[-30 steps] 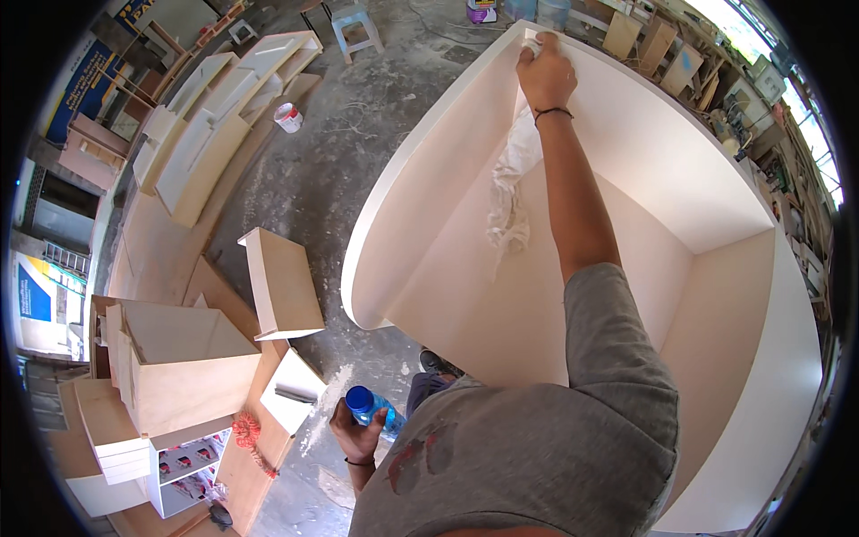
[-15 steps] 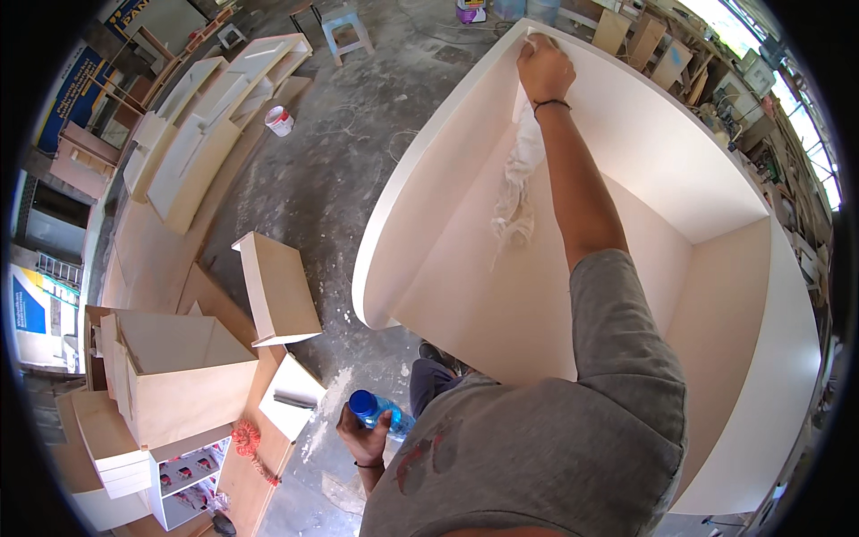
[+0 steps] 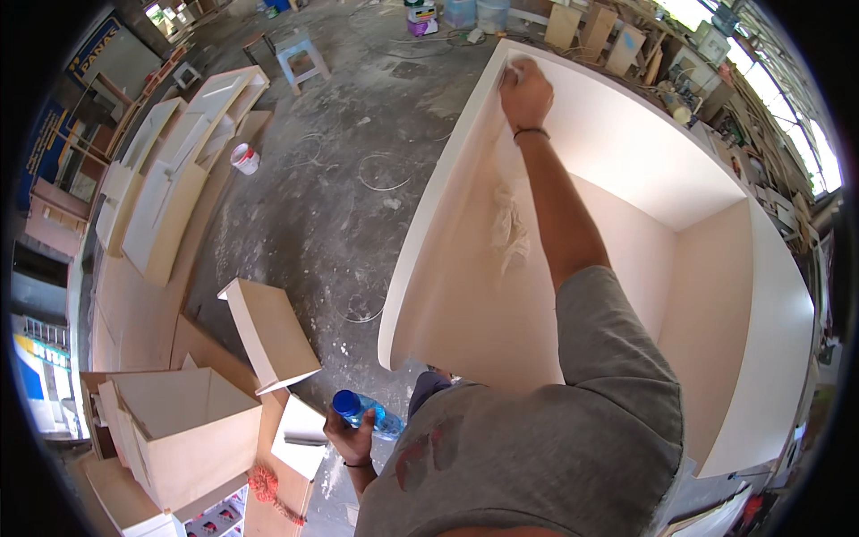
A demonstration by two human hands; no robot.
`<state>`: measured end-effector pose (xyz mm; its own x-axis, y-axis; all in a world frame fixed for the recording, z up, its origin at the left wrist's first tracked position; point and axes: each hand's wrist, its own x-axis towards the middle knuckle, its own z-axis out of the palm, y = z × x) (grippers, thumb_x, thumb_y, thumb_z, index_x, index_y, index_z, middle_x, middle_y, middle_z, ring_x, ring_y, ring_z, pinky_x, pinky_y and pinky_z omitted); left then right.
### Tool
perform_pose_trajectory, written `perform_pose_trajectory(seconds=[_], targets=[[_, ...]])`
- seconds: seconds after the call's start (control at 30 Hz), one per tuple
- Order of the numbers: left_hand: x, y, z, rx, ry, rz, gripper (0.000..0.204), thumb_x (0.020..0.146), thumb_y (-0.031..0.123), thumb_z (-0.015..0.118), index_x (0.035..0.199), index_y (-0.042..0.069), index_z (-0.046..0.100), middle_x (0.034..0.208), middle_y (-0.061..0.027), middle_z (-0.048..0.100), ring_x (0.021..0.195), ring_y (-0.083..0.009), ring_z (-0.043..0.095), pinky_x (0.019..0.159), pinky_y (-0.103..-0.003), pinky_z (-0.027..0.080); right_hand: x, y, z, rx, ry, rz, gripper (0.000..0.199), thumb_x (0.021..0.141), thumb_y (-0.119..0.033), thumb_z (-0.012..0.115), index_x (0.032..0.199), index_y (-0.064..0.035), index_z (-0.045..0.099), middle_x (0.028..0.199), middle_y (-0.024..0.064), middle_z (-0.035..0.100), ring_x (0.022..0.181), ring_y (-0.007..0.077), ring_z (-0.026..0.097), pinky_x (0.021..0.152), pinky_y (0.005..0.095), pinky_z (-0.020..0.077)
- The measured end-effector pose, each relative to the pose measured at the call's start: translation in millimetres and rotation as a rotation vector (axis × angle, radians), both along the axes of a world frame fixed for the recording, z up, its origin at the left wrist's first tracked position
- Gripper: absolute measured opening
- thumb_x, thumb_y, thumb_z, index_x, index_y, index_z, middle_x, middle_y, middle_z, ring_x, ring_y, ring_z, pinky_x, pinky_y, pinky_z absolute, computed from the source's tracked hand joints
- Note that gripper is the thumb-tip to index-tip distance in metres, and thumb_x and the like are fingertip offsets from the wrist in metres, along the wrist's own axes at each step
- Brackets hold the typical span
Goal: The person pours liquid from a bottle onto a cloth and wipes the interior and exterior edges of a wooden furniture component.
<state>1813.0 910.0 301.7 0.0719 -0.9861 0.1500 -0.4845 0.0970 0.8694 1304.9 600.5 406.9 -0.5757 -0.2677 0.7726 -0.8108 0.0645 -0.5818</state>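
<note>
Right hand: the right hand (image 3: 526,91) is stretched out to the far top corner of the big cream cabinet shell (image 3: 626,170), closed over something pale pressed to the inner wall; a white rag (image 3: 510,228) hangs below the forearm, and whether its top end is the thing in the fist I cannot tell.
Left hand: the left hand (image 3: 351,438) sits low by the hip, wrapped round a blue-capped plastic bottle (image 3: 365,413) of blue liquid, cap pointing up and away.
Handling, rag: soft, limp and light by the look of it; best bunched in the palm so it does not trail.
Handling, bottle: light, thin-walled, likely slick; a grip round the body, as now, looks the sound one.
Cabinet: curved front edge, one upright divider inside, standing on the dusty concrete floor (image 3: 331,188); stiff and bulky, and its coated faces probably mark easily.
Around: plywood boxes (image 3: 179,430) and stacked panels (image 3: 170,197) to the left, a small white bucket (image 3: 243,158) further out.
Hard to see: the fingertips of both hands, the bottle's lower end, and the cabinet's near base behind the grey shirt.
</note>
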Motion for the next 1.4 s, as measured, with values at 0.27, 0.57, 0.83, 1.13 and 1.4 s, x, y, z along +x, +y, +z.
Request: perform_pose_trajectory(seconds=[0.27,0.57,0.83,1.13,1.4], targets=[[11.4,-66.1,3.0,0.01,0.064,-0.173,0.044,0.072,0.034,0.082,0.089,0.0,0.059,0.078,-0.0034,0.056,0.073,-0.0141,0.053,0.067,-0.03,0.045,10.6,1.5,-14.9,-0.106,-0.088,-0.023,0.014,0.077,-0.016,0.062,0.088,-0.0088,0.064,0.076,0.0168,0.066,0.074,0.0378,0.065,0.069,0.0436,0.0512],[7.7,-114.0,-5.2,-0.031,0.066,-0.303,0.043,0.067,0.031,0.084,0.083,0.002,0.057,0.071,-0.0043,0.053,0.064,-0.0154,0.048,0.059,-0.03,0.041,15.0,0.4,-5.0,-0.155,-0.133,-0.005,0.01,0.077,-0.014,0.064,0.083,-0.006,0.064,0.074,0.0188,0.065,0.072,0.0391,0.064,0.068,0.0427,0.0508],[1.4,-139.7,6.2,-0.039,0.026,-0.333,0.042,0.068,0.033,0.083,0.083,0.002,0.059,0.073,-0.0026,0.055,0.067,-0.0151,0.051,0.062,-0.03,0.043,16.3,-6.6,-34.1,-0.156,-0.198,-0.049,0.009,0.077,-0.014,0.063,0.082,-0.0065,0.063,0.072,0.018,0.065,0.07,0.0391,0.063,0.068,0.0433,0.0509],[3.6,-154.7,10.1,0.007,-0.032,-0.394,0.043,0.068,0.033,0.083,0.087,0.002,0.061,0.074,-0.0034,0.057,0.068,-0.0149,0.054,0.061,-0.031,0.044,19.8,-5.2,-28.5,-0.213,-0.192,-0.015,0.011,0.079,-0.013,0.064,0.086,-0.0059,0.062,0.077,0.017,0.066,0.075,0.0381,0.064,0.069,0.0425,0.0503],[-5.3,-162.4,3.8,0.007,0.003,-0.399,0.047,0.069,0.038,0.083,0.087,0.001,0.061,0.076,-0.0042,0.058,0.069,-0.0148,0.054,0.062,-0.03,0.044,15.4,-11.9,-7.1,-0.229,-0.178,0.017,0.014,0.077,-0.015,0.065,0.081,-0.0025,0.065,0.073,0.0182,0.065,0.066,0.0321,0.065,0.064,0.0371,0.0511]])
